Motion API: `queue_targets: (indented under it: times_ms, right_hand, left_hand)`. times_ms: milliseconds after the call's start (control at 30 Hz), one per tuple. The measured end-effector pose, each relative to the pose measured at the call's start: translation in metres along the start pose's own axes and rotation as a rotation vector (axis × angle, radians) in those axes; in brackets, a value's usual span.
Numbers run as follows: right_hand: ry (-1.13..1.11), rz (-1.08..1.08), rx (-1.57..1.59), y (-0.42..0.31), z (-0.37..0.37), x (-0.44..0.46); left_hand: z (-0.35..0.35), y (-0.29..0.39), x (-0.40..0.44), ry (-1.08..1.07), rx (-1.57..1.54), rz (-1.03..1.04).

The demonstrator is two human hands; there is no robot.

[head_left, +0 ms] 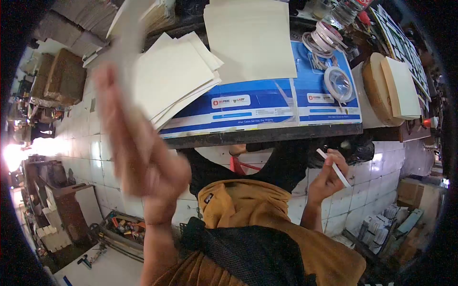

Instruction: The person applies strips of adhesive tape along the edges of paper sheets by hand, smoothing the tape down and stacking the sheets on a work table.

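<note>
My left hand is raised at the left, smeared by motion, its fingers pointing up. A pale, blurred sheet-like shape shows at its fingertips; whether the fingers grip it I cannot tell. Beside this hand lies a loose, uneven stack of cream sheets on the table. Low at the right, beyond the table's front edge, my right hand is closed around a thin white flat strip. Another stack of cream sheets, more evenly squared, sits at the table's middle.
Blue-and-white printed sheets cover the table, whose dark front edge faces my lap. Tape rolls lie at the right. Beyond them are a round wooden piece with cream sheets and a plastic bottle. Brown boxes stand left.
</note>
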State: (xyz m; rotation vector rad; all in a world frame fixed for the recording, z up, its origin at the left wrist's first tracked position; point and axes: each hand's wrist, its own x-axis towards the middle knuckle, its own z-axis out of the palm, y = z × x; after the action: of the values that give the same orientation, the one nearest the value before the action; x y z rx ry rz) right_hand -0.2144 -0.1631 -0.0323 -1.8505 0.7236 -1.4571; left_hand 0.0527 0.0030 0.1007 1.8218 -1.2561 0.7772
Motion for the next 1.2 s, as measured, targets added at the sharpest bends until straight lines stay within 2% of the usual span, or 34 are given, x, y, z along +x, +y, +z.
queue_targets:
  times_ms: [67, 133, 167, 200, 267, 333, 400, 467, 567, 600, 667, 700, 767, 833, 867, 933, 1000, 1100, 1200]
  right_hand:
    - [-0.001, 0.019, 0.002, 0.002, 0.003, -0.003]
    - [-0.009, 0.04, -0.001, 0.001, 0.001, -0.005]
    - [-0.009, 0.036, 0.007, 0.001, 0.001, -0.004]
    - [-0.007, 0.031, 0.01, 0.001, 0.002, -0.004]
    - [0.01, 0.167, 0.019, -0.006, 0.004, -0.001]
    - [0.01, 0.266, 0.069, -0.012, 0.004, -0.002]
    - [0.04, 0.312, 0.174, -0.013, 0.012, 0.001]
    - [0.039, 0.322, 0.246, -0.017, 0.018, 0.003]
    - [0.038, 0.33, 0.326, -0.017, 0.018, 0.006]
    - [0.027, 0.315, 0.294, -0.015, 0.019, 0.011]
    - [0.024, 0.305, 0.221, -0.014, 0.018, 0.015]
    - [-0.008, 0.375, 0.072, -0.016, 0.019, 0.019]
    - [-0.081, 0.341, 0.042, -0.003, 0.031, 0.018]
    - [-0.206, 0.246, 0.05, 0.0, 0.049, 0.019]
    - [-0.214, 0.27, 0.109, 0.007, 0.061, 0.014]
    - [-0.31, 0.222, 0.007, 0.007, 0.081, 0.011]
    - [-0.385, -0.05, -0.014, 0.007, 0.104, 0.014]
    - [-0.543, 0.006, -0.004, -0.006, 0.127, 0.012]
    - [-0.639, -0.028, -0.046, -0.016, 0.141, 0.017]
  left_hand:
    - [0.033, -0.032, -0.004, 0.029, -0.056, -0.113]
    - [0.066, -0.077, -0.041, -0.496, 0.183, -0.304]
    - [0.079, -0.094, -0.058, -0.66, 0.29, -0.294]
    - [0.077, -0.089, -0.051, -0.633, 0.33, -0.236]
    - [0.081, -0.056, -0.011, -0.424, 0.004, -0.383]
    - [0.095, -0.021, 0.025, -0.318, -0.246, -0.353]
    - [0.143, -0.024, 0.033, -0.387, -0.389, -0.233]
    - [0.205, -0.04, 0.019, -0.39, -0.139, -0.008]
    - [0.241, -0.034, -0.036, -0.533, 0.229, -0.005]
    - [0.23, -0.024, -0.047, -0.616, 0.095, -0.065]
    - [0.202, 0.006, -0.063, -0.683, 0.052, -0.191]
    - [0.192, 0.017, -0.07, -0.642, -0.043, -0.239]
    - [0.173, 0.035, -0.08, -0.54, -0.222, -0.353]
    - [0.141, 0.04, -0.081, -0.453, -0.229, -0.365]
    - [0.126, 0.039, -0.086, -0.408, -0.23, -0.368]
    - [0.099, 0.037, -0.11, -0.38, -0.162, -0.418]
    - [0.083, 0.033, -0.134, -0.384, -0.077, -0.479]
    - [0.078, 0.024, -0.159, -0.437, -0.023, -0.446]
    - [0.086, 0.021, -0.167, -0.344, -0.035, -0.426]
